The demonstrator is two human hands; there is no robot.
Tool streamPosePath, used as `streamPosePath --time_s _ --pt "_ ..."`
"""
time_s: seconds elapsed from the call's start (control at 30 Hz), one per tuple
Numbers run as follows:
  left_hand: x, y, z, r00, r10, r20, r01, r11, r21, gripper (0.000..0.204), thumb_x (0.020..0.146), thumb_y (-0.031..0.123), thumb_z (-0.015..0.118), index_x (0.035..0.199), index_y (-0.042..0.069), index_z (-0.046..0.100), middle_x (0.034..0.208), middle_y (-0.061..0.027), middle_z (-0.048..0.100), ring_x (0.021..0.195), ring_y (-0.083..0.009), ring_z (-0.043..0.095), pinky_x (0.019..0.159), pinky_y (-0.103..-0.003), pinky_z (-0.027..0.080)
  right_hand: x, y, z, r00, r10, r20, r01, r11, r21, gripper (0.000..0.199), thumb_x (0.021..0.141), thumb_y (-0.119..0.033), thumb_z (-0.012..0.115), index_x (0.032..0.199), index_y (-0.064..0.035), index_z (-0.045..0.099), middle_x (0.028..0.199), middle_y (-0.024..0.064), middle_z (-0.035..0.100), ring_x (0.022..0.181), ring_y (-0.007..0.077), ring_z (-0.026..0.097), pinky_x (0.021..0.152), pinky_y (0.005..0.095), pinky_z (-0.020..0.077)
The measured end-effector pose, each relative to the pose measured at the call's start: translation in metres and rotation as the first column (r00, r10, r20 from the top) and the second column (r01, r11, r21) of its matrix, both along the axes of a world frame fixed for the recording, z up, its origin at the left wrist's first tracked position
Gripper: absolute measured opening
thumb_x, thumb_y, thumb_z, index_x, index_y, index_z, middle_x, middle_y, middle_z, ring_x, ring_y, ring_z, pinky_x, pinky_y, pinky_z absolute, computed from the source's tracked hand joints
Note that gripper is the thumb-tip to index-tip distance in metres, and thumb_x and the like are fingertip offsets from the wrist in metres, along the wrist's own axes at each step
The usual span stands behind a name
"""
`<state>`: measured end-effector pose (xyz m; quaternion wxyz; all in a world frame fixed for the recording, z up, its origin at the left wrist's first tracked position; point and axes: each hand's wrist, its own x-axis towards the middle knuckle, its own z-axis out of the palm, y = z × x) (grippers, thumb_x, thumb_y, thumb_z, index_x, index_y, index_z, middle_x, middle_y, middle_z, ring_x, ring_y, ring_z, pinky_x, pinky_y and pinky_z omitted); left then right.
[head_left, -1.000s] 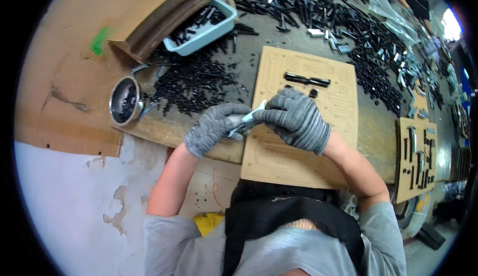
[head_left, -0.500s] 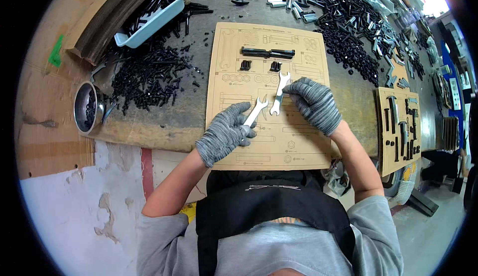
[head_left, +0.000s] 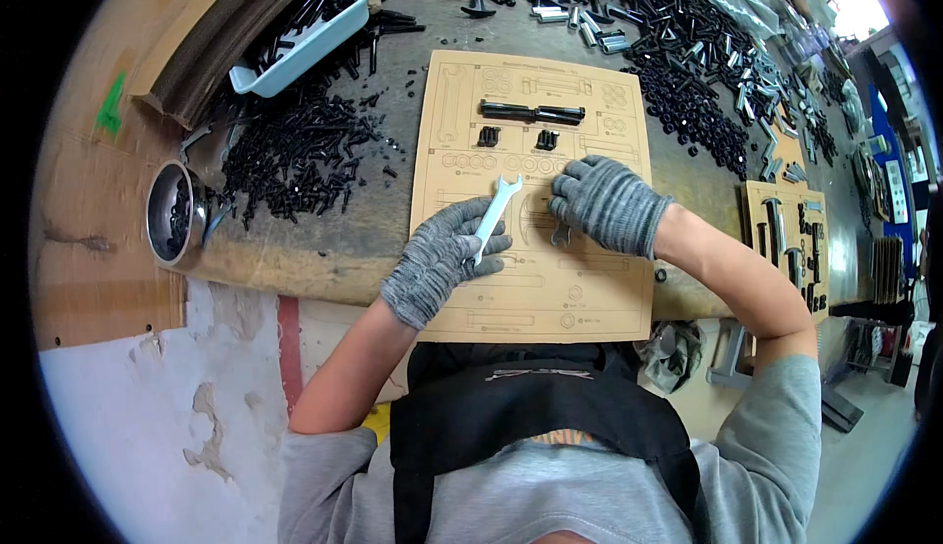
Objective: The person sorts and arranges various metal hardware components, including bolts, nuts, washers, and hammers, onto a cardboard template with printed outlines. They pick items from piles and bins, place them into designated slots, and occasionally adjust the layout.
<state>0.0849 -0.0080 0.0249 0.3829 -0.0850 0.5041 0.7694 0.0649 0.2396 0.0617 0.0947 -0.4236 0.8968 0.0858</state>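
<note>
In my gloved left hand (head_left: 447, 254) is a silver open-end wrench (head_left: 499, 212), its forked jaw pointing up and away from me. The fingers close around the lower part of its shank. My gloved right hand (head_left: 609, 205) is closed over a second open-end wrench (head_left: 562, 236); only one jaw shows below the fingers, the rest being hidden. Both hands are above a brown cardboard sheet (head_left: 609, 318) printed with outlines of hardware. Towards its far side lie a black rod-like pair of parts (head_left: 532, 113) and two small clusters of black screws (head_left: 488, 136).
Black bolts (head_left: 295, 156) are heaped at left beside a light blue bin (head_left: 305, 48) and a metal bowl (head_left: 172, 212). Black nuts (head_left: 688, 102) and silver sleeves (head_left: 594, 28) spread at far right. Another board of parts (head_left: 751, 200) stands at right; a black ring (head_left: 660, 275) lies near my right wrist.
My right hand has turned over its wrench, which is now mostly covered. The left hand's wrench has shifted slightly up and left and stands steeper. My right elbow has swung outward.
</note>
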Motion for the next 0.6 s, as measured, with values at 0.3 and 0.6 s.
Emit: streamPosePath --time_s 0.3,0.6 --pt "-0.008 0.008 0.009 0.999 -0.032 0.038 0.032 0.999 -0.005 0.044 0.091 0.004 0.057 0.132 -0.005 0.043 0.118 -0.0164 0.056 0.107 -0.0231 0.061 0.087 -0.030 0.058 0.014 0.020 0.000 0.967 -0.179 0.183 0.196 0.977 -0.083 0.024 0.079 -0.025 0.067 0.092 -0.0064 0.061 0.094 0.0128 0.062 0.091 0.0308 0.061 0.078 0.0413 0.0499" --pt "-0.015 0.000 -0.012 0.349 -0.628 -0.696 0.003 0.743 -0.669 0.049 0.086 0.014 0.068 0.128 -0.002 0.048 0.112 -0.0129 0.060 0.100 -0.0219 0.063 0.081 -0.034 0.059 0.009 0.006 -0.002 0.908 -0.073 0.413 0.345 0.692 -0.634 0.011 0.082 -0.011 0.067 0.092 -0.0071 0.064 0.083 0.0108 0.063 0.078 0.0311 0.062 0.072 0.0386 0.0504"
